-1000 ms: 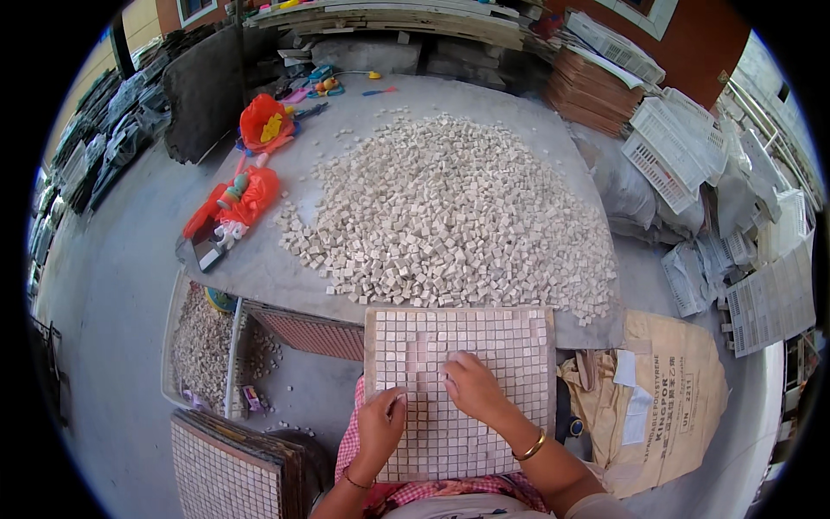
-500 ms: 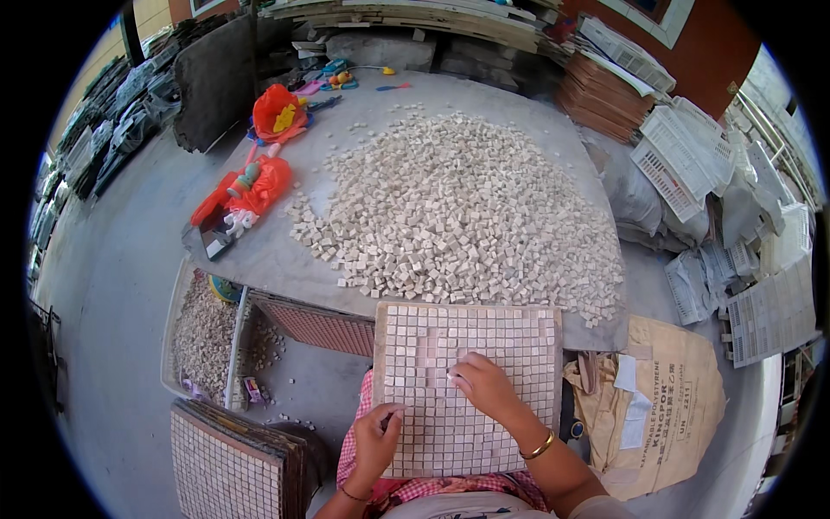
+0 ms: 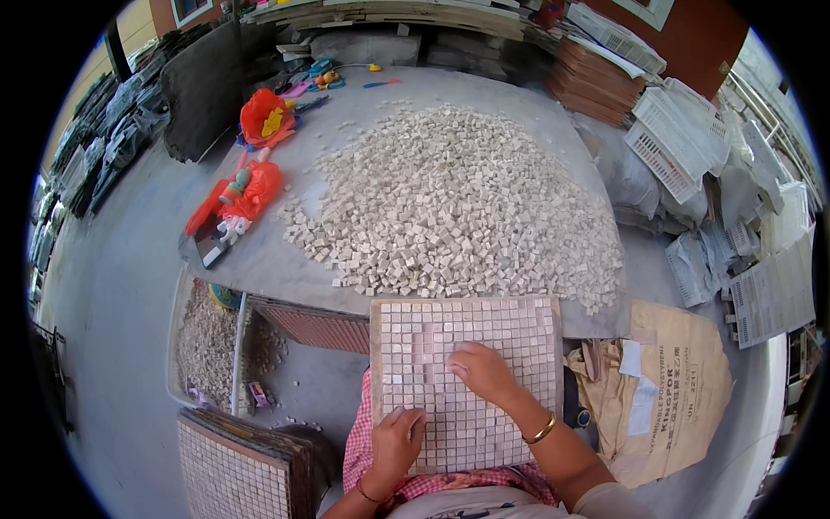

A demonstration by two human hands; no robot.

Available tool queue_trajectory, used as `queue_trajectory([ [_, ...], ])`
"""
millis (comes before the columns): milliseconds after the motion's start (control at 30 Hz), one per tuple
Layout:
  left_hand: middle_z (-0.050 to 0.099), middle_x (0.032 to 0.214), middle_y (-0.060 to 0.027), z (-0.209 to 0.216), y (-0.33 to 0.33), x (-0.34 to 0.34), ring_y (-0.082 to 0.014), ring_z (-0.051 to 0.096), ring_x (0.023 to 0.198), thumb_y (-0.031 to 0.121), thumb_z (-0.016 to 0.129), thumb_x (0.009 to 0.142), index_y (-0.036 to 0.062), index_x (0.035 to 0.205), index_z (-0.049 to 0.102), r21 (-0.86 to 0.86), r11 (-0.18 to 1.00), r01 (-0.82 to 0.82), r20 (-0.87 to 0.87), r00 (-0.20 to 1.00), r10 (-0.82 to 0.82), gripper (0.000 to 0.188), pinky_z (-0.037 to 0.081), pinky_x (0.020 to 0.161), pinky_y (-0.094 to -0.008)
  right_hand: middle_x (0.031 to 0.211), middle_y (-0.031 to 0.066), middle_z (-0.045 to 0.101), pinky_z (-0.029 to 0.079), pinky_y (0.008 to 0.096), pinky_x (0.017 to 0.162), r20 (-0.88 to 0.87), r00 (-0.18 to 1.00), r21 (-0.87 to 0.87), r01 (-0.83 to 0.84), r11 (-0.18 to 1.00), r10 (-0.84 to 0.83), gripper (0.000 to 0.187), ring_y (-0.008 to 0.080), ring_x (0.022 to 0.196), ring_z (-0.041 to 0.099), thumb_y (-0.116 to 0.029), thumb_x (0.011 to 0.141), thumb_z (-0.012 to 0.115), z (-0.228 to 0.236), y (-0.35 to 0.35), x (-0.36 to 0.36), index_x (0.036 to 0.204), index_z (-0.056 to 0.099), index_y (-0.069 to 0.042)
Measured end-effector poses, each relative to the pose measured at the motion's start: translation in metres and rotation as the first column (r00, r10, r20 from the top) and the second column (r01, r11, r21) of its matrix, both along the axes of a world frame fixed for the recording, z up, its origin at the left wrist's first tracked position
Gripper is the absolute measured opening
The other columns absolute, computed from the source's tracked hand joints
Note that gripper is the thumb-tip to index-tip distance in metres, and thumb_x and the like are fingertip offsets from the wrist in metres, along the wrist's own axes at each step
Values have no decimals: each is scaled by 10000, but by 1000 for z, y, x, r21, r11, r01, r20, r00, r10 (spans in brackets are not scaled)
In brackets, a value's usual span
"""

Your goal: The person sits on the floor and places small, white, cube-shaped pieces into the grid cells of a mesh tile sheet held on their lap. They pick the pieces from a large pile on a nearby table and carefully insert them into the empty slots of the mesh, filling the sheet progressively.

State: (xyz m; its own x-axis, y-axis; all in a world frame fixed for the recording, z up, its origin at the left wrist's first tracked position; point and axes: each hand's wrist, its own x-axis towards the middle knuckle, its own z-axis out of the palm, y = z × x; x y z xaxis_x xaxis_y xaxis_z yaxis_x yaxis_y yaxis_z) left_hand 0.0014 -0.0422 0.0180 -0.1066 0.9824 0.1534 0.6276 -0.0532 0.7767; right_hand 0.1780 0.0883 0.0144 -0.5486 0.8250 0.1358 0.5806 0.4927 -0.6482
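A square tray (image 3: 375, 363) filled with rows of small pale stone tiles lies across my lap, its far edge at the table. Several cells left of my right hand (image 3: 482, 374) show bare pinkish backing. That hand is closed, its fingertips brought together and touching the grid near the middle; whatever they pinch is hidden. Over the near left part of the tray my left hand (image 3: 398, 443) is closed too, fingers curled with the tips on the tiles. I cannot see what lies inside it.
A wide heap of loose stone cubes (image 3: 450, 199) covers the grey table (image 3: 259, 272). Red plastic bags (image 3: 251, 195) with toys lie at its left. Below stand a bin of chips (image 3: 207, 346) and stacked tile trays (image 3: 238, 476). A brown sack (image 3: 674, 389) lies right.
My left hand has moved right and slightly down over the tray. My right hand has shifted slightly up, fingertips lower against the tiles; the pale bit at them no longer shows. The view has tilted slightly.
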Motion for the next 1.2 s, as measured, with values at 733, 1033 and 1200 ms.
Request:
queue_trajectory([
  [733, 604, 753, -86, -8, 51, 5, -298, 608, 658, 159, 669, 786, 84, 842, 626, -54, 967, 247, -174, 952, -253, 103, 489, 552, -390, 836, 102, 538, 470, 399, 675, -122, 990, 24, -62, 998, 64, 162, 298, 813, 564, -109, 775, 609, -10, -48, 3, 922, 567, -54],
  [1033, 618, 763, -118, -5, 41, 1, -322, 610, 658, 77, 662, 781, 62, 855, 637, -19, 987, 160, -27, 987, -161, 79, 488, 571, -388, 807, 113, 536, 474, 402, 681, -17, 998, 104, -65, 992, 67, 100, 301, 787, 564, -33, 739, 541, -15, -59, -4, 839, 550, -34],
  [1200, 620, 771, -125, -7, 33, 2, -334, 609, 658, 65, 658, 779, 68, 901, 637, -24, 989, 148, -2, 989, -148, 124, 486, 569, -395, 810, 116, 545, 476, 408, 683, 93, 995, -44, -19, 999, 23, 107, 304, 810, 572, -46, 746, 545, -4, -56, -10, 849, 567, -33],
])
